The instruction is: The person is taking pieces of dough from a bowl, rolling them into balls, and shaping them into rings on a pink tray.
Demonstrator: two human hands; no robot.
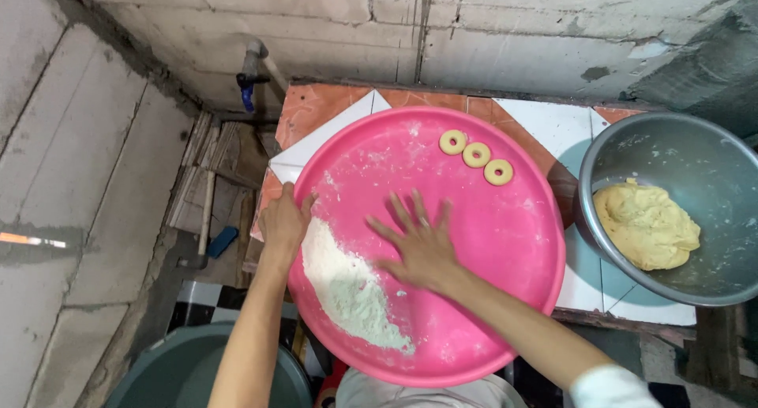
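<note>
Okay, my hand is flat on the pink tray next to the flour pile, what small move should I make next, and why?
Probably sweep the right hand through the flour pile toward the bare middle of the pink tray. The flour sits heaped by the left hand at the rim, while most of the tray shows only a thin dusting.

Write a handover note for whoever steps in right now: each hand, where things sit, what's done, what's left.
Left hand: grips the rim of the pink tray, steadying it.
Right hand: open, fingers spread, flat on the tray beside the flour pile.
Done: three dough rings lie in a row near the tray's far edge.
Left: a big lump of dough sits unshaped in the metal bowl to the right on the tiled counter; most of the tray holds no rings yet.
</note>
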